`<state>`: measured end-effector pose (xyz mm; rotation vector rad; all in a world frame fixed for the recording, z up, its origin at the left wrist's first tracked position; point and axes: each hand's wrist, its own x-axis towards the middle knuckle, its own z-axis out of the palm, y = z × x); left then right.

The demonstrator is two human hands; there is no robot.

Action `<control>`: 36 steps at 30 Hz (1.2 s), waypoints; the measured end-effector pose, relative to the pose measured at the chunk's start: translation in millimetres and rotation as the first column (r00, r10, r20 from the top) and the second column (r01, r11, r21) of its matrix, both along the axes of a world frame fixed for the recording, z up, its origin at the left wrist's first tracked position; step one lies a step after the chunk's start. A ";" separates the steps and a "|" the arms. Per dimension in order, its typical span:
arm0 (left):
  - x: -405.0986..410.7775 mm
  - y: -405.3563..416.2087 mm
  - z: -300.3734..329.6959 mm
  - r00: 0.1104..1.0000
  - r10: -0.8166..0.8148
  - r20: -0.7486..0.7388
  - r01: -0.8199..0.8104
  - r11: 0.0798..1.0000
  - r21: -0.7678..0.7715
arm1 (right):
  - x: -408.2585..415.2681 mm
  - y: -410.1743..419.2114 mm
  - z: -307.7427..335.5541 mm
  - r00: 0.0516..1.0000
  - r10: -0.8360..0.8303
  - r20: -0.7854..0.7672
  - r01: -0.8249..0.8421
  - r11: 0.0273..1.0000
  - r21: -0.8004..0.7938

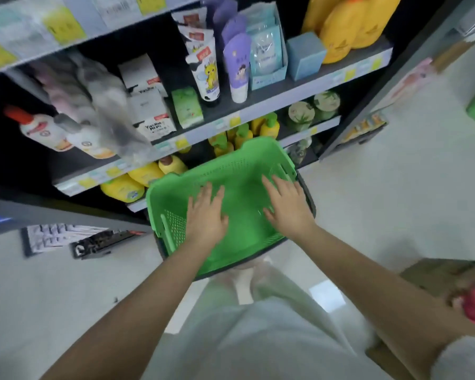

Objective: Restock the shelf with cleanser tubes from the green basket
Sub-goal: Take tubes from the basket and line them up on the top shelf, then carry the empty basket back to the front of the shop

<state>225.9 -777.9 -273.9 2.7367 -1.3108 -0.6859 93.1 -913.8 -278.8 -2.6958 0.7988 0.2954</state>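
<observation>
Basket, green and perforated, is seen on the floor just before the lower shelves, close enough that tubes could be lifted straight up to the shelf. Both hands are lowered inside it: left hand and right hand are spread flat, fingers straight, nothing grasped. No cleanser tubes can be made out in the basket; its floor appears bare, though motion blur leaves this uncertain. Tubes already shelved, a white cartoon tube and a purple tube, are stood cap-down in a row so the labels face outward. Open room is noted on the shelf front between the tubes and the green box. Basket walls rise on all sides, so withdrawal must be upward.
</observation>
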 end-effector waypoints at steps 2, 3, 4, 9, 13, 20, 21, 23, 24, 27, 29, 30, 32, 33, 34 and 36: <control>-14.9 20.4 -18.0 0.984 0.083 -0.159 -0.075 0.996 0.057 | -14.4 15.4 -13.6 0.996 0.045 -0.082 -0.039 0.996 0.077; -23.9 30.0 -24.8 0.961 0.128 -0.246 -0.110 0.990 0.085 | -21.1 22.5 -19.5 0.991 0.073 -0.113 -0.060 0.992 0.111; -33.1 39.5 -31.1 0.933 0.161 -0.322 -0.131 0.985 0.114 | -27.0 28.7 -24.0 0.985 0.099 -0.139 -0.079 0.987 0.142; -68.4 79.9 -53.9 0.922 0.123 -0.367 -0.037 0.972 0.233 | -46.0 46.1 -40.6 0.944 0.217 -0.250 -0.177 0.969 0.171; -71.1 77.0 -61.6 0.955 0.161 -0.248 -0.100 0.965 0.244 | -41.9 43.6 -47.7 0.930 0.228 -0.289 -0.190 0.969 0.155; -57.7 74.1 -40.4 0.912 0.204 -0.357 -0.127 0.965 0.228 | -21.5 22.6 -37.0 0.846 0.395 -0.358 -0.310 0.911 0.272; -55.6 74.3 -32.3 0.906 0.210 -0.367 -0.144 0.969 0.199 | -19.7 18.9 -31.6 0.831 0.419 -0.365 -0.339 0.903 0.265; -49.8 72.9 -13.9 0.901 0.219 -0.374 -0.177 0.974 0.142 | -14.4 12.5 -17.5 0.819 0.449 -0.357 -0.400 0.893 0.206; -45.7 71.3 -5.0 0.910 0.218 -0.353 -0.185 0.975 0.123 | -10.8 10.1 -9.8 0.826 0.449 -0.340 -0.415 0.893 0.173; -33.6 61.5 15.0 0.955 0.220 -0.196 -0.210 0.975 0.074 | 4.4 6.1 11.9 0.893 0.375 -0.248 -0.369 0.927 0.071; -25.3 52.9 23.3 0.960 0.264 -0.095 -0.263 0.965 0.019 | 17.4 3.5 22.9 0.939 0.301 -0.164 -0.304 0.953 0.004; -20.9 49.0 26.5 0.956 0.288 -0.059 -0.289 0.957 -0.015 | 24.3 1.7 27.9 0.952 0.274 -0.135 -0.278 0.960 -0.011; -13.7 45.5 32.5 0.941 0.336 -0.023 -0.337 0.937 -0.087 | 38.7 -0.1 39.1 0.962 0.256 -0.099 -0.259 0.966 -0.020; -11.3 45.0 35.3 0.936 0.351 -0.015 -0.350 0.929 -0.123 | 44.5 -0.5 43.6 0.964 0.251 -0.085 -0.253 0.967 -0.010; -10.0 46.1 39.0 0.930 0.367 -0.002 -0.362 0.918 -0.165 | 50.0 -0.1 48.1 0.965 0.252 -0.069 -0.253 0.968 -0.002; -11.7 54.2 50.4 0.905 0.424 0.040 -0.400 0.879 -0.260 | 58.8 4.7 60.3 0.963 0.270 -0.016 -0.270 0.963 -0.015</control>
